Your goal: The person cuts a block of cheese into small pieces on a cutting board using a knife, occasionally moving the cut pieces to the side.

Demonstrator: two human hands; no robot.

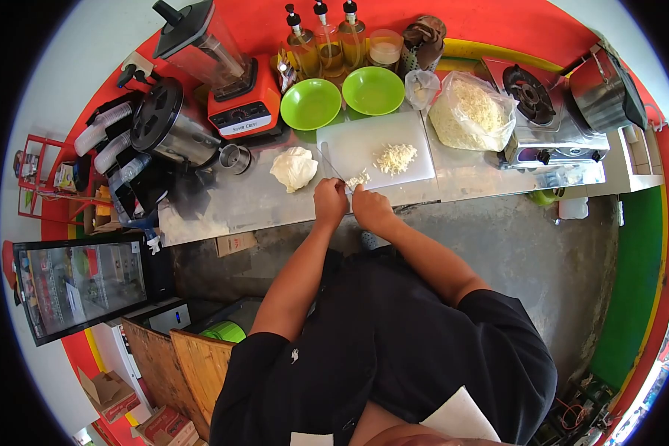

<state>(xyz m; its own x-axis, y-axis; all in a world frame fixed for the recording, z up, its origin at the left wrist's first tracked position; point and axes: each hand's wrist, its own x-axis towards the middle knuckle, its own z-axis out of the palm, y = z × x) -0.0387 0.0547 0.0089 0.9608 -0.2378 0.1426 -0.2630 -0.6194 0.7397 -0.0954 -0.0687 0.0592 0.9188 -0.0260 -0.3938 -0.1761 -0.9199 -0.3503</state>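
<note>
A white cutting board (353,134) lies on the steel counter with a pile of finely chopped pale food (395,159) on it. Near its front edge is a smaller heap of the same pale bits (359,178). A thin knife (332,165) slants up and left from between my hands. Closed at the board's front edge, my right hand (373,208) appears to grip the knife's handle end, which is mostly hidden. Close beside it, my left hand (330,202) is curled near the blade; what its fingers hold is hidden. A crumpled white plastic bag (294,169) sits to the left.
Two green bowls (311,104) stand behind the board. A clear bag of pale shreds (473,111) is at the right, before a gas stove (546,111) bearing a pot (606,89). Left are a red blender (241,104), a steel container (175,126) and a small metal cup (235,159).
</note>
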